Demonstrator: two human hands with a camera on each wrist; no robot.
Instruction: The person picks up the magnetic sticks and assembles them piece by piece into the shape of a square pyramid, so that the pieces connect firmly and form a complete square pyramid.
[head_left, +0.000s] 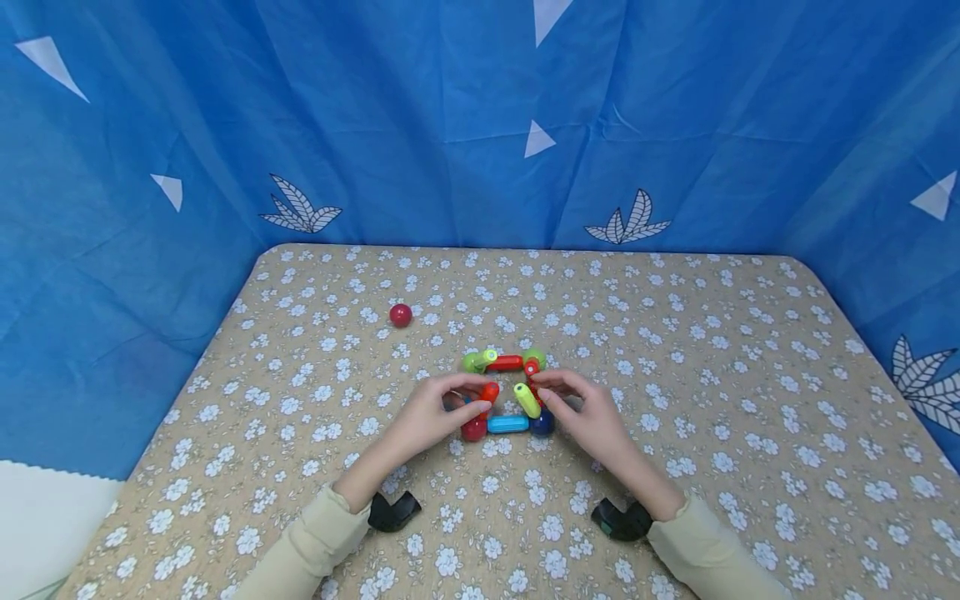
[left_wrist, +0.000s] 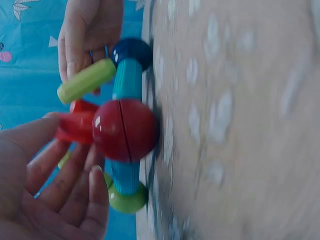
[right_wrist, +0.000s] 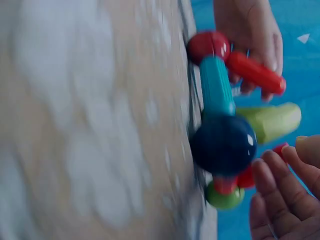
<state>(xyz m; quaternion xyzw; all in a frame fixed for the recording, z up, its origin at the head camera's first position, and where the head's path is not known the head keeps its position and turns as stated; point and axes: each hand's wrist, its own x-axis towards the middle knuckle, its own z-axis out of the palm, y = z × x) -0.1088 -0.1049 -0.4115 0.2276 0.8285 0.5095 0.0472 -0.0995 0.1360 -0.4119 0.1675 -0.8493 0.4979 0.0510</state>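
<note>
Magnetic sticks and balls form a low frame on the table. My left hand [head_left: 435,408] pinches an upright red stick [head_left: 489,392] between thumb and fingers, above the red ball [head_left: 474,430] at the front-left corner. A light blue stick [head_left: 507,424] joins that ball to the dark blue ball [head_left: 542,423], which bears a leaning yellow-green stick [head_left: 527,400]. My right hand [head_left: 592,412] is beside this stick, its fingers loosely bent near a red stick [right_wrist: 246,177] on the frame's right side. Part of that stick is hidden by the fingers.
Two green balls [head_left: 535,358] with a red stick [head_left: 505,363] between them form the frame's back. Another yellow-green stick [head_left: 486,359] stands at the back-left corner. A loose red ball [head_left: 401,315] lies farther back left on the flowered tablecloth [head_left: 675,350]. Blue curtain [head_left: 480,167] surrounds the table.
</note>
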